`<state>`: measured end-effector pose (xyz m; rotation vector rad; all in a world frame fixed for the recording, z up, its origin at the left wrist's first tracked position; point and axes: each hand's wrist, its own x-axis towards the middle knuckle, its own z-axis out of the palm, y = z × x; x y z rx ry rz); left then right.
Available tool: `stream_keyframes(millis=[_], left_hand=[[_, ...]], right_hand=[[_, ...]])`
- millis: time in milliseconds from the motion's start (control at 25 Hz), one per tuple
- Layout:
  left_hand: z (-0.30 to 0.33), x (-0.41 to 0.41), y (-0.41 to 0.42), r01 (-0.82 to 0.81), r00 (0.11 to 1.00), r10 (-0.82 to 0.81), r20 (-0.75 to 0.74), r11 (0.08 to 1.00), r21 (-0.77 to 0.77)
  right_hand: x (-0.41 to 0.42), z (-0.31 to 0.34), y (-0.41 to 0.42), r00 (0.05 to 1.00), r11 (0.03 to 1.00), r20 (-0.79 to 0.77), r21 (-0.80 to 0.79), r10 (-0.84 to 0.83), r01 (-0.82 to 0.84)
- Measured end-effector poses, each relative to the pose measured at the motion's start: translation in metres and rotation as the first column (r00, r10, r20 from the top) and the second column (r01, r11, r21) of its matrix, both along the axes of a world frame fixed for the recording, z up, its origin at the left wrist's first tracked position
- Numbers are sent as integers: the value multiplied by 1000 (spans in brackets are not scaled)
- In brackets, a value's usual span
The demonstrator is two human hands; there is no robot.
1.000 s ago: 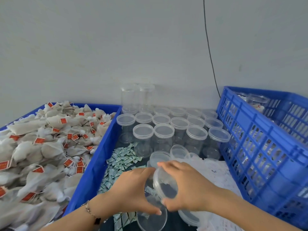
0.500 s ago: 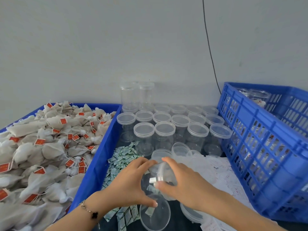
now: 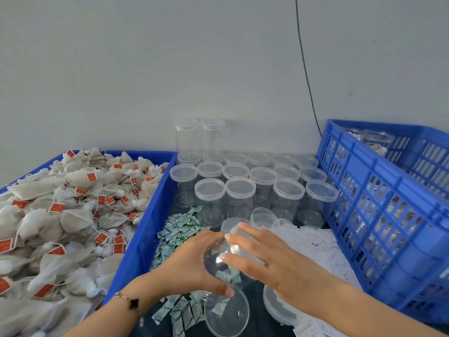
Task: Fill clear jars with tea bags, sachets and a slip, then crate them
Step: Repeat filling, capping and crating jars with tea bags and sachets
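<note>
My left hand (image 3: pixel 192 266) grips a clear jar (image 3: pixel 216 263) from the left, just above the dark table. Sachets show through its wall. My right hand (image 3: pixel 267 261) is at the jar's right side and pinches a clear lid (image 3: pixel 235 240) between thumb and fingers against the jar's top. Tea bags (image 3: pixel 60 215) with red tags fill the blue tray on the left. Green-white sachets (image 3: pixel 179 229) lie in a heap beyond my left hand. White slips (image 3: pixel 315 244) are spread behind my right hand. The blue crate (image 3: pixel 388 203) stands at the right.
Several empty lidded jars (image 3: pixel 240 188) stand in rows at the wall, two stacked higher. Open jars (image 3: pixel 263 216) stand just beyond my hands. A loose lid (image 3: pixel 227 312) and stacked lids (image 3: pixel 279 310) lie near me. Jars (image 3: pixel 377 139) stand in the crate's far corner.
Both hands moved the jar a little away from me. The right hand turned the lid from facing me to lying against the jar's top.
</note>
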<state>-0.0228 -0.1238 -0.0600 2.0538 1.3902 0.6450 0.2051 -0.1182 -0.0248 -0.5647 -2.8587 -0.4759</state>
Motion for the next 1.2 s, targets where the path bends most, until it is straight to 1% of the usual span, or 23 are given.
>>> stream_keyframes(millis=[120, 200, 280, 320, 400, 440, 520, 560, 600, 680, 720, 760, 800, 840, 880, 920, 960, 1000, 1040, 1080, 1120, 1160, 1200], left_hand=[[0, -1, -1, 12, 1000, -10, 24, 997, -70], [-4, -2, -2, 18, 999, -14, 32, 994, -104], [-5, -4, -2, -11, 1000, 10, -22, 999, -47], [-6, -5, 0, -38, 997, 39, -63, 999, 14], [-6, -8, 3, -66, 992, 77, -101, 992, 108], [-7, -8, 3, -58, 991, 71, -113, 991, 117], [-11, -8, 3, -18, 989, 33, -146, 995, 103], [-12, -9, 4, -3, 988, 17, -151, 996, 92], [-13, -10, 4, 2, 989, 10, -146, 997, 80], [-11, -11, 3, 0, 993, 8, -122, 998, 58], [-9, -11, 3, -7, 994, 12, -107, 999, 52], [-8, -11, 3, -13, 996, 17, -87, 999, 44], [-8, -10, 2, -18, 998, 19, -54, 1000, 25], [-8, -9, 1, -18, 1000, 18, -8, 1000, -6], [-6, -8, 0, -24, 999, 25, 45, 999, -40], [-4, -8, 0, -44, 994, 50, 96, 997, -70], [-3, -8, 0, -84, 986, 95, 135, 993, -83], [-2, -8, 0, -146, 973, 157, 167, 986, -80], [-1, -9, 2, -221, 953, 231, 198, 973, -71], [-2, -11, 4, -294, 925, 300, 233, 954, -60], [-3, -12, 5, -352, 899, 350, 264, 935, -43], [-4, -13, 6, -393, 879, 381, 287, 920, -17], [-5, -15, 7, -424, 865, 403, 300, 906, 6]], right_hand=[[5, 1, 6, 999, 996, 39, 90, -2, -2], [7, 1, 5, 996, 994, 75, 102, -42, 34], [4, -3, 2, 997, 997, 34, -14, -75, 75], [1, -3, -3, 992, 982, -26, -148, -120, 115], [-7, -3, -3, 963, 915, -151, -372, -223, 154], [-10, -5, 0, 942, 871, -181, -460, -283, 174], [-15, -7, 7, 905, 833, -174, -485, -389, 265], [-13, -7, 3, 898, 819, -196, -517, -395, 247], [-14, -6, -1, 919, 807, -149, -542, -365, 233], [-13, -10, 2, 967, 888, -114, -431, -229, 159], [-14, -2, 5, 973, 900, -101, -410, -207, 149], [-16, 7, 7, 966, 853, -77, -490, -246, 178], [-13, 13, 7, 976, 876, -46, -453, -211, 168], [-12, 22, 6, 985, 932, -67, -339, -160, 128], [-12, 29, 6, 988, 986, -130, -157, -80, 59], [-9, 36, 8, 986, 999, -166, 35, 18, -13], [-6, 44, 11, 970, 993, -229, 102, 78, -56], [-2, 52, 15, 947, 993, -310, 101, 86, -57], [2, 57, 21, 904, 1000, -429, -12, 7, -13], [5, 60, 26, 829, 978, -537, -204, -157, 53], [9, 54, 32, 740, 900, -564, -415, -367, 130], [13, 41, 40, 674, 778, -473, -576, -567, 251], [15, 22, 50, 638, 635, -300, -664, -710, 394]])
